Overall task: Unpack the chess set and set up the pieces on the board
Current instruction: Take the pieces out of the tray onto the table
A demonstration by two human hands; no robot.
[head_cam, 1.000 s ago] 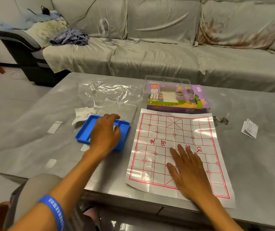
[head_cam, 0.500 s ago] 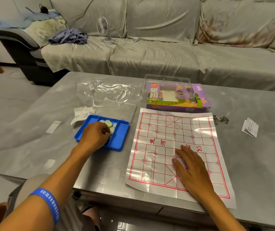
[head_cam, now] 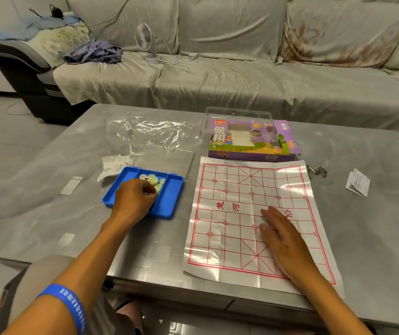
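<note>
Reaching into one blue tray (head_cam: 169, 201), the left hand (head_cam: 133, 201) pinches one of several pale pieces (head_cam: 153, 181). The right hand (head_cam: 283, 240) lies flat, fingers straight, on one paper board (head_cam: 230, 213) overhanging the tabletop (head_cam: 48, 213) edge.

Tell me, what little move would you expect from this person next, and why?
Probably lifting one piece out and carrying it to the board. The left hand is curled down among the pale round pieces in the blue tray, seemingly pinching one, though the grip is hidden. The paper board carries no pieces yet, and the right hand lies flat on it, holding it down.
</note>
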